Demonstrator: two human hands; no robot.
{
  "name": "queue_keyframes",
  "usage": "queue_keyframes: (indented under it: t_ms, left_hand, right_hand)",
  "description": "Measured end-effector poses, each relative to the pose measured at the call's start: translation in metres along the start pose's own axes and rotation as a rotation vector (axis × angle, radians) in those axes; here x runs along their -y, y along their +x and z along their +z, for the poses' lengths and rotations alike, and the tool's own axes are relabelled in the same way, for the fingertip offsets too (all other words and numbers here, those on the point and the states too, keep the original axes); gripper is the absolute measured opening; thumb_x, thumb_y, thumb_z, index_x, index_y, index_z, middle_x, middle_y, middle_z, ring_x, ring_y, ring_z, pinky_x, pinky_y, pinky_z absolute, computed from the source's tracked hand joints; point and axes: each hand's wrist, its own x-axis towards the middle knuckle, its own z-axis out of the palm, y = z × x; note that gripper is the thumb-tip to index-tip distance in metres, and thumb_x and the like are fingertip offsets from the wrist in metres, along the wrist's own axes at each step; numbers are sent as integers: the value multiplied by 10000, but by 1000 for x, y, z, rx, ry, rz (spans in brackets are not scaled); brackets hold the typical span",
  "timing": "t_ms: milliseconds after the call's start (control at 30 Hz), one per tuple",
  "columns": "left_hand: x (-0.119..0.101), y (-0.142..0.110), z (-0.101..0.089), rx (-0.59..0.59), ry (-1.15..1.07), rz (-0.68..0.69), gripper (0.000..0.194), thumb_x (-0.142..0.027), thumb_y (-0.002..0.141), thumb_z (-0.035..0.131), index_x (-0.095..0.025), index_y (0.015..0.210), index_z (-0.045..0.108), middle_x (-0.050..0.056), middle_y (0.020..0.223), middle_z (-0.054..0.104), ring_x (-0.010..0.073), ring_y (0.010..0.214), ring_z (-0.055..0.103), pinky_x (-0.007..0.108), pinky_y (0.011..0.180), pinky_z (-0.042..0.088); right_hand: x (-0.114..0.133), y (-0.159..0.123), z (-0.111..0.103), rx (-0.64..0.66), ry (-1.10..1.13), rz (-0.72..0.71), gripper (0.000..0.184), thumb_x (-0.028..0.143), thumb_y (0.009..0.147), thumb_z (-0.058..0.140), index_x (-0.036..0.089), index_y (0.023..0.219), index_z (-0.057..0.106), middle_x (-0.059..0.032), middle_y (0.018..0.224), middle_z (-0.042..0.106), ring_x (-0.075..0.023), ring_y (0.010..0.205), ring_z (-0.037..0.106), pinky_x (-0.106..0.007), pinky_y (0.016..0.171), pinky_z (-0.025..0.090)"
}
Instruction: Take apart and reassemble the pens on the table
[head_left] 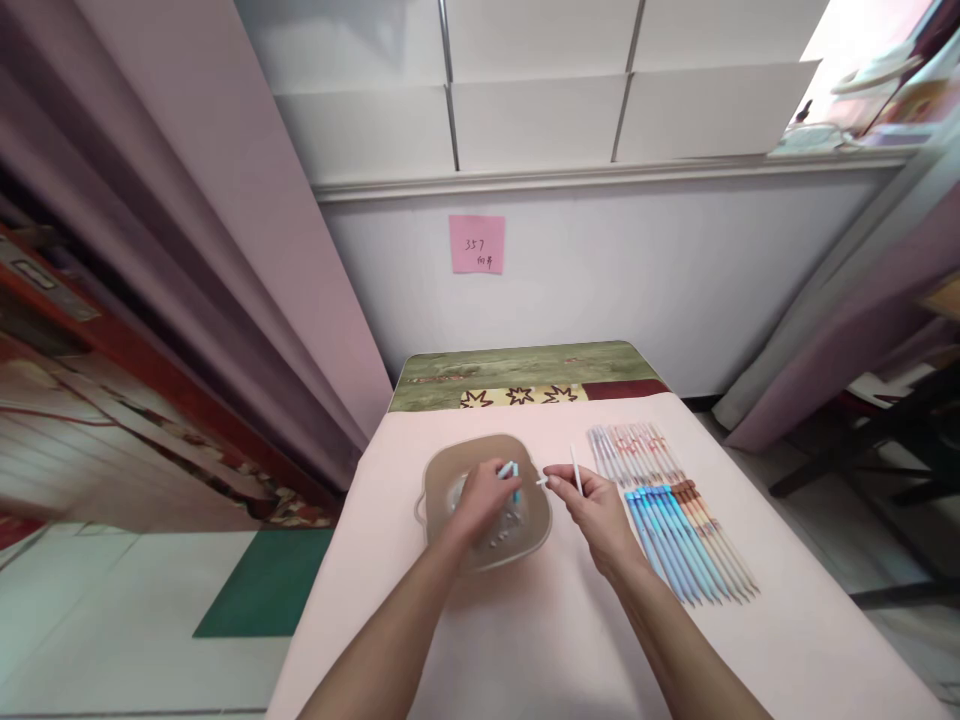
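Observation:
My left hand (484,492) is closed over a beige plastic basin (439,545), with small light-blue pieces (516,480) at its fingertips. What these pieces are I cannot make out. Small whitish bits (499,535) lie on the basin's floor. Just right of the rim, my right hand (596,508) pinches a small white piece (542,481) between thumb and forefinger. A thin white stick (576,470) stands up tilted from the same hand, held between its fingers.
To the right lie rows of pens: blue ones (679,540), brown-topped ones (716,540) and clear-barrelled ones (634,453). A pale pink cloth (555,640) covers the table, with a green patterned strip (517,368) at its far end. A pink note (478,244) hangs on the wall.

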Motion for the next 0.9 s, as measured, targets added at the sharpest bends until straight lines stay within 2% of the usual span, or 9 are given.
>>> queue_keyframes:
  t_ms: [100, 133, 200, 367, 500, 600, 700, 833, 900]
  left_hand:
    - [-9, -28, -10, 15, 0, 134, 81, -230, 645, 708, -195, 638, 636, -26, 635, 585, 136, 649, 519, 216, 644, 384]
    - [-11, -38, -13, 28, -12, 232, 57, -250, 685, 689, -202, 697, 661, -9, 700, 619, 149, 702, 542, 222, 685, 399]
    - [-14, -55, -16, 17, -52, 323, 73, -275, 714, 682, -212, 750, 690, 17, 753, 652, 167, 740, 566, 232, 714, 413]
    - [-22, -76, -21, -67, -138, 321, 83, -262, 687, 727, -226, 762, 720, 35, 751, 661, 172, 690, 549, 230, 644, 403]
    - [-27, -79, -23, -76, -186, 317, 100, -208, 641, 755, -235, 736, 736, 42, 760, 662, 181, 695, 529, 228, 597, 378]
    - [-27, -80, -24, -77, -189, 349, 149, -170, 614, 766, -242, 743, 744, 49, 782, 667, 186, 726, 537, 226, 595, 379]
    - [-26, -80, -27, -68, -179, 354, 145, -173, 617, 770, -238, 744, 746, 48, 765, 664, 176, 716, 534, 226, 601, 386]
    - [-22, -79, -33, -28, -217, 328, 83, -238, 672, 748, -214, 752, 745, 44, 753, 663, 153, 667, 513, 229, 597, 389]
    - [-20, -78, -35, 5, -287, 284, 110, -265, 666, 759, -189, 743, 742, 46, 734, 656, 137, 635, 502, 225, 581, 385]
  right_hand:
    - [8, -1, 4, 41, -37, -88, 310, 440, 718, 696, 177, 883, 690, -40, 799, 678, -175, 744, 576, -277, 673, 431]
    - [12, -3, 6, 51, -55, -125, 299, 440, 733, 686, 181, 882, 675, -39, 810, 675, -177, 754, 580, -274, 681, 435]
    - [23, -8, 12, 72, -123, -195, 268, 438, 768, 653, 188, 864, 643, -31, 787, 658, -170, 715, 572, -261, 645, 432]
    - [46, -22, 23, 71, -387, -369, 181, 382, 837, 569, 213, 815, 629, -12, 703, 630, -147, 592, 521, -250, 568, 392]
    - [50, -27, 23, 39, -536, -489, 129, 323, 847, 551, 236, 839, 647, -23, 737, 649, -161, 615, 534, -263, 596, 386]
    - [49, -27, 22, 95, -571, -546, 134, 292, 847, 553, 245, 854, 678, -34, 754, 654, -173, 650, 553, -267, 611, 388]
    - [49, -25, 21, 157, -550, -535, 159, 303, 851, 564, 247, 889, 709, -47, 796, 666, -179, 689, 566, -264, 605, 396]
    - [49, -23, 21, 210, -417, -358, 263, 392, 795, 647, 230, 996, 699, -35, 817, 662, -137, 577, 500, -246, 513, 366]
    - [47, -23, 23, 263, -378, -297, 301, 410, 747, 691, 222, 982, 703, -17, 770, 643, -114, 528, 443, -235, 480, 340]
